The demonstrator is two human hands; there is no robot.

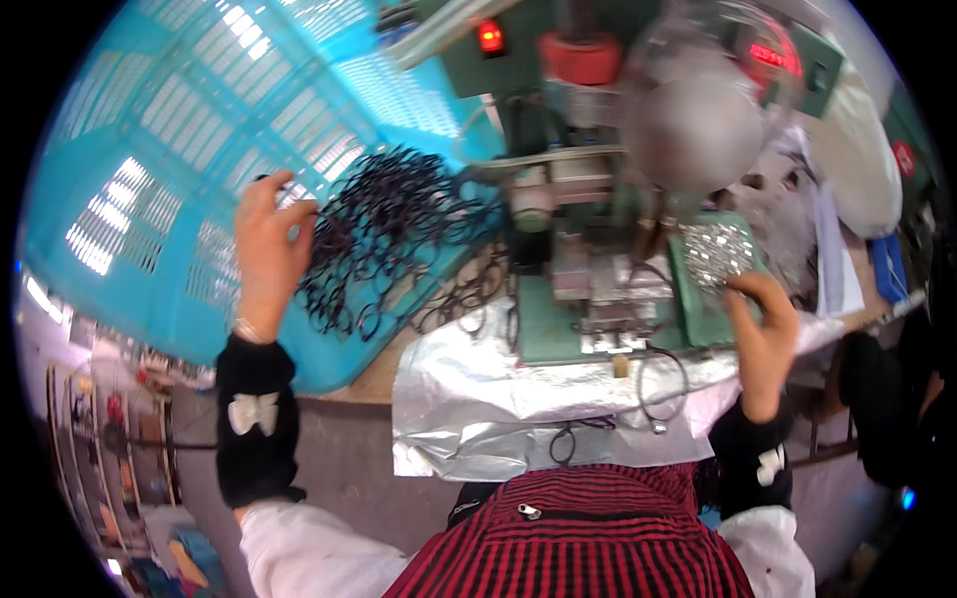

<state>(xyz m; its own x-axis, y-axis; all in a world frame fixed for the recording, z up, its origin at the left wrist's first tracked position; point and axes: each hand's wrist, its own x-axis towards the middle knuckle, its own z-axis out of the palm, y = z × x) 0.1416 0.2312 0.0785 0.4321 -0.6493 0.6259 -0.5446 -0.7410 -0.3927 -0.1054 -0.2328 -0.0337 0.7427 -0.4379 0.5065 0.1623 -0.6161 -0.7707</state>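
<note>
Blue basket (pixel 174 309) holds black loops (pixel 379 229): likely light, limp, best taken by one strand. Left hand (pixel 269 249) beside them, fingers curled; right hand (pixel 766 334) near-pinched at green tray's (pixel 713 324) silver bits (pixel 716 254), probably slick. Blurry; can't tell if either holds anything.

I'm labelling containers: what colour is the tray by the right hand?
The tray is green; it shows in the head view, the only one.

Left hand (pixel 269 254): hovering at centre-left of the frame, curling inward.
Right hand (pixel 766 339): bending, right of centre, possibly pinching.
</note>
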